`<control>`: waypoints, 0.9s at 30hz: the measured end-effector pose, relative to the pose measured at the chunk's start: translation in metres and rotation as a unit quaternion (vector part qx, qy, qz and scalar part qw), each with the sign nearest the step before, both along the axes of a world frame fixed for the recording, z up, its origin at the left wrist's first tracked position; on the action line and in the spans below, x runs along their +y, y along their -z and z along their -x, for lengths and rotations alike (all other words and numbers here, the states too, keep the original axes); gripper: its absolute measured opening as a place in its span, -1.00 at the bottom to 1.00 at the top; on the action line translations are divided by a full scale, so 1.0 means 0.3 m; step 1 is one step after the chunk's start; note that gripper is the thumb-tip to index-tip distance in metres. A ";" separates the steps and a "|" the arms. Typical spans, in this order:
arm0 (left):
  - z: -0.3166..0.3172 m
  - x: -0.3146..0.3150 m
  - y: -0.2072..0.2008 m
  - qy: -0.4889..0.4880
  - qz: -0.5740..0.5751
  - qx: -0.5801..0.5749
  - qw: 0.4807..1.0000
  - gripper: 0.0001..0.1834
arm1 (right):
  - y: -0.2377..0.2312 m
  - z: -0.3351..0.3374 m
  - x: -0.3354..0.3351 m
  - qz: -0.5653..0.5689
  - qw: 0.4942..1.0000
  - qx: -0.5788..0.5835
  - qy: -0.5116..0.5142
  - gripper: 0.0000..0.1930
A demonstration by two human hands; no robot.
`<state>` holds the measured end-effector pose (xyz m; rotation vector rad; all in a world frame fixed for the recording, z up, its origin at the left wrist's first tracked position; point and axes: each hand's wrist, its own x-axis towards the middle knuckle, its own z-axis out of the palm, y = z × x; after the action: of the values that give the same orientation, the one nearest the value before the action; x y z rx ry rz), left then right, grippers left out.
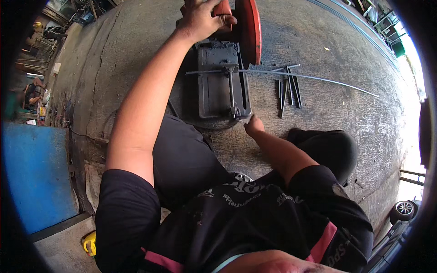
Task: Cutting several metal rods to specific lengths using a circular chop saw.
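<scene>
Thin rod [318, 78] lies across the saw base [210, 98], running out to its right. Left hand [200, 19] on the red saw head [223, 8] beyond the base; can't tell how tightly. Right hand [255, 126] by the base's near right corner, fingers curled, contents hidden. I'd snug the vise screw [231, 91] before lowering. Shirt [218, 227] shows white lettering; none readable on base.

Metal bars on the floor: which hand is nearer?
Right. The right hand is below and left of the bars; the left hand is farther, on the red machine.
</scene>
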<state>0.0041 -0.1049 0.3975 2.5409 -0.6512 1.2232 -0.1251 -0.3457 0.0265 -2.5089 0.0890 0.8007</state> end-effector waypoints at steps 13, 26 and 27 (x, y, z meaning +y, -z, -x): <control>-0.008 -0.009 0.029 -0.005 0.001 0.028 1.000 -0.37 | -0.002 0.003 -0.038 0.024 0.996 -0.043 0.069 -0.49; -0.012 -0.033 0.034 0.001 0.003 0.026 1.000 -0.36 | -0.075 0.201 0.063 -0.069 0.957 -0.093 -0.267 -0.45; 0.005 -0.013 0.043 -0.018 0.003 0.027 0.999 -0.36 | -0.150 0.219 0.095 -0.056 0.961 -0.107 -0.248 -0.39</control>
<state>0.0027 -0.1089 0.3848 2.5821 -0.5913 1.1616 -0.1907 -0.3173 0.0715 -2.5169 -0.6634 0.6850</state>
